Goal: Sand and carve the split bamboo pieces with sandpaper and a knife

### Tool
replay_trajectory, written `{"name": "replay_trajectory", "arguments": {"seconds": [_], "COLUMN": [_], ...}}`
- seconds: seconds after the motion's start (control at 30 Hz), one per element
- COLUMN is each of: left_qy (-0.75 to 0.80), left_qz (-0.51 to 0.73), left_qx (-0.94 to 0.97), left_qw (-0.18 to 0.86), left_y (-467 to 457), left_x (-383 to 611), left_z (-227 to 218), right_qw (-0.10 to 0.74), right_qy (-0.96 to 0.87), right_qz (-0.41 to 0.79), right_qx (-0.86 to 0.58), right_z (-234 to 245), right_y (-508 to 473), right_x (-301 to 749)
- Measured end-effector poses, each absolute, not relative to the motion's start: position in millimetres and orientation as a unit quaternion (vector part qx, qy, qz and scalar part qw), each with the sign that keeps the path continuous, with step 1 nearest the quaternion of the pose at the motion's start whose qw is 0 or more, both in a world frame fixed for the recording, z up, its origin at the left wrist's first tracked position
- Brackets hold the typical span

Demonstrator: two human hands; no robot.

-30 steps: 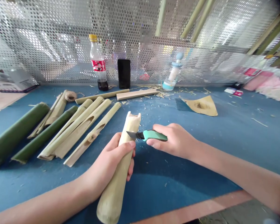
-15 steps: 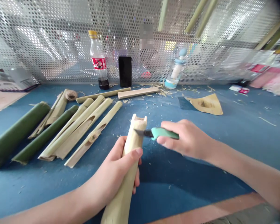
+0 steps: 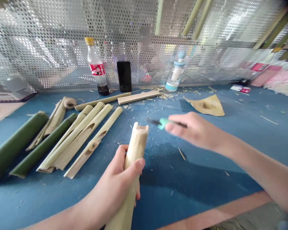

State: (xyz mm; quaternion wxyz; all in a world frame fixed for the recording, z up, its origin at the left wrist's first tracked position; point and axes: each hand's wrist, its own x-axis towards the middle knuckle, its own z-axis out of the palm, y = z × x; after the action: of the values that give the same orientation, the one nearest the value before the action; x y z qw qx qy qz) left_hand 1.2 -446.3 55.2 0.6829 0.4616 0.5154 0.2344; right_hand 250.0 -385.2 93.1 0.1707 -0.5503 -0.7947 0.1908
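- We see a pale cream-green bamboo tube (image 3: 135,145), its cut end lighter.
- Our knife (image 3: 163,123) has a mint-green handle and a dark blade.
- Our mat (image 3: 240,134) is deep blue, flecked with pale shavings.
- Behind it, a silver screen (image 3: 50,57) shows a pattern of round holes.
- Our bottle (image 3: 96,67) has a yellow cap, red label and dark drink.
- Our phone (image 3: 124,76) is black.
- Two bamboo logs (image 3: 15,143) are dark green.

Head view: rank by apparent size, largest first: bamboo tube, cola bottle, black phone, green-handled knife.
1. Bamboo tube, nearest the camera
2. Cola bottle
3. Black phone

The green-handled knife is blurred and partly hidden by the right hand, so I can't rank it against the phone.
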Motion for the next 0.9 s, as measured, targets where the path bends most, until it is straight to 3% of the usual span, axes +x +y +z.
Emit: {"name": "replay_trajectory", "arguments": {"seconds": [0.1, 0.17, 0.27, 0.37, 0.43, 0.67, 0.9], "left_qy": [0.521, 0.531, 0.545, 0.529, 0.511, 0.514, 0.587], "left_qz": [0.242, 0.239, 0.242, 0.217, 0.190, 0.125, 0.104], "left_qx": [0.459, 0.462, 0.464, 0.501, 0.539, 0.748, 0.767], "left_qw": [0.678, 0.669, 0.655, 0.650, 0.642, 0.400, 0.236], "left_y": [-441.1, -437.9, -439.6, -453.3, -462.9, -433.4, -400.8], "left_x": [1.7, 2.3, 5.3, 10.1, 11.9, 17.3, 73.9], "left_z": [53.3, 53.4, 57.8, 66.6, 71.7, 67.2, 60.8], "right_qw": [0.083, 0.073, 0.092, 0.128, 0.196, 0.242, 0.223], "right_qy": [-0.825, -0.832, -0.830, -0.731, -0.663, -0.725, -0.776], "right_qz": [0.190, 0.145, 0.073, -0.039, -0.055, -0.029, 0.024], "right_qx": [-0.526, -0.530, -0.545, -0.669, -0.720, -0.644, -0.590], "right_z": [88.7, 81.4, 72.5, 74.2, 81.3, 98.0, 88.2], "right_y": [-408.7, -409.5, -386.3, -351.0, -334.4, -341.1, -346.9], "right_x": [225.8, 218.2, 228.7, 265.7, 292.9, 287.9, 295.8]}}
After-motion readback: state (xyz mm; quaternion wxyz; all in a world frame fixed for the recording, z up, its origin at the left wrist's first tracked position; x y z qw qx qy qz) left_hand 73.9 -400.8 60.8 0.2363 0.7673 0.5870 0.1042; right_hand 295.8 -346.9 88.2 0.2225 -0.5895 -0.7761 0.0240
